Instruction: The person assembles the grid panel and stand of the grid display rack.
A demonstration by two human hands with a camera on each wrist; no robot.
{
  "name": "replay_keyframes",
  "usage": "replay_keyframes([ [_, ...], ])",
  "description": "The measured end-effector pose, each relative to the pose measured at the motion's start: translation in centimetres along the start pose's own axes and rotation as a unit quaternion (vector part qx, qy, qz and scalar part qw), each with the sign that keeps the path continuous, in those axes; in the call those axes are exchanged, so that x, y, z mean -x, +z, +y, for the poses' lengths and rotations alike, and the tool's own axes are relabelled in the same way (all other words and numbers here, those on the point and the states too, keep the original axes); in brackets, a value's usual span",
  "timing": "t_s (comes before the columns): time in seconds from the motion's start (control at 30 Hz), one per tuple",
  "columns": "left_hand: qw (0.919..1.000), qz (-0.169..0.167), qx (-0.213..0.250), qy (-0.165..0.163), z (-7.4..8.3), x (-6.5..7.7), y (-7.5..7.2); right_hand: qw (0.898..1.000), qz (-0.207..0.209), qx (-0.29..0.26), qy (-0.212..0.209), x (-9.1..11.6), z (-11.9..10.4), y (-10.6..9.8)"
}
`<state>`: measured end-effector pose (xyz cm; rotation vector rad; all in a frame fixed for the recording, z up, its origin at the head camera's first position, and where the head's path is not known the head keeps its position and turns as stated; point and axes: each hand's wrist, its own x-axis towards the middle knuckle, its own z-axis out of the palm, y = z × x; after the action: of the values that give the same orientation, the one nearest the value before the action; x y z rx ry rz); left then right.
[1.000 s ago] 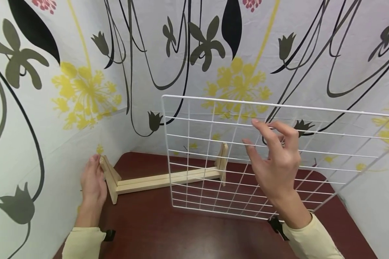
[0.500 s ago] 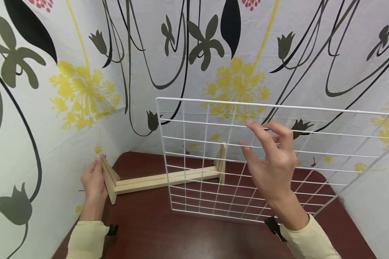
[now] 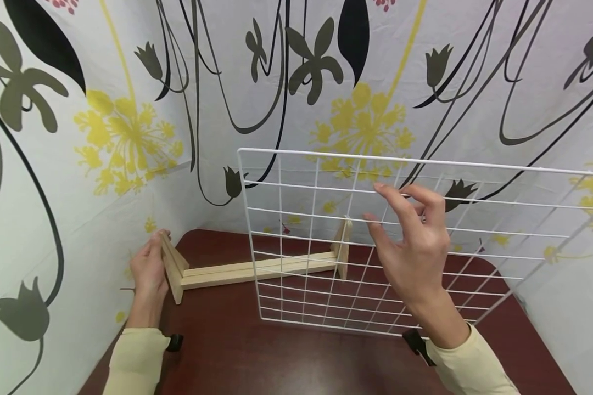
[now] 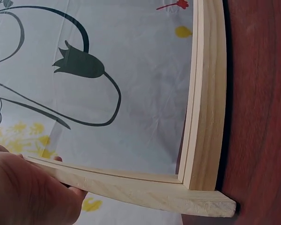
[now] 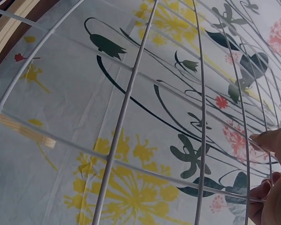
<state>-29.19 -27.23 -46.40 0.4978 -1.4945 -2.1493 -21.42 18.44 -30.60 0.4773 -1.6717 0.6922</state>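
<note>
At the left of the head view, my left hand (image 3: 148, 270) grips the top of one upright end piece of a pale wooden stand (image 3: 217, 278). Its grooved crossbar (image 4: 208, 93) runs along the table in the left wrist view. My right hand (image 3: 417, 258) holds a white wire grid panel (image 3: 301, 153) in front of the stand, fingers hooked at its wires. The panel is tilted, its lower edge close over the table, and it overlaps the stand's far end piece (image 3: 344, 252). Thumb and fingers bend at the wires in the right wrist view.
The dark red table (image 3: 277, 362) has rounded back corners. White fabric walls (image 3: 217, 109) printed with flowers stand close around its left, back and right sides. The panel's right part reaches past the head view's edge.
My left hand has closed on the stand's end piece, and that end has shifted slightly right and back. The panel moved a little to the left at first, then stayed nearly still.
</note>
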Motion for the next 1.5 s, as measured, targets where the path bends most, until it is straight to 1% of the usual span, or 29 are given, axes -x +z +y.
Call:
replay_keyframes([
  [0.1,0.9999,-0.012,0.001,0.006,-0.3,-0.3,0.6,1.0,0.0,0.001,-0.002,0.0,0.0,0.0],
  [0.27,0.9982,-0.033,-0.049,0.0,-1.1,-0.9,2.0,1.0,-0.002,0.001,-0.002,0.0,0.1,0.0],
  [0.33,0.9964,-0.042,-0.073,0.005,-1.4,-1.2,2.7,1.0,-0.003,0.001,0.0,0.0,0.1,0.0],
  [0.43,0.9939,-0.053,-0.095,0.016,-2.0,-1.5,3.7,1.0,-0.005,0.001,0.002,0.1,0.0,0.0],
  [0.53,0.9924,-0.066,-0.102,0.02,-2.5,-1.6,4.7,1.0,-0.003,0.0,0.004,0.1,0.0,0.0],
  [0.7,0.988,-0.107,-0.108,0.028,-3.3,-1.5,6.5,1.0,0.003,-0.002,0.0,0.0,0.2,-0.3],
  [0.83,0.985,-0.121,-0.116,0.042,-3.8,-1.4,7.9,1.0,0.0,-0.008,-0.004,-0.2,0.3,-0.5],
  [1.03,0.983,-0.134,-0.119,0.039,-4.9,-0.7,9.8,1.0,-0.002,0.001,-0.004,-0.1,0.4,-0.8],
  [1.1,0.9813,-0.14,-0.125,0.043,-5.2,-0.4,10.4,1.0,-0.002,0.004,-0.003,-0.1,0.5,-0.8],
  [1.23,0.9793,-0.152,-0.124,0.05,-5.6,0.2,11.3,1.0,-0.004,0.006,0.002,0.0,0.6,-1.0],
  [1.3,0.9793,-0.158,-0.118,0.045,-5.7,0.5,11.8,1.0,-0.005,0.005,0.007,0.0,0.7,-1.0],
  [1.43,0.9777,-0.178,-0.109,0.02,-6.1,1.1,12.9,1.0,-0.003,0.002,0.013,-0.2,0.7,-1.2],
  [1.5,0.977,-0.184,-0.107,0.013,-6.3,1.4,13.4,1.0,0.0,0.0,0.013,-0.3,0.7,-1.2],
])
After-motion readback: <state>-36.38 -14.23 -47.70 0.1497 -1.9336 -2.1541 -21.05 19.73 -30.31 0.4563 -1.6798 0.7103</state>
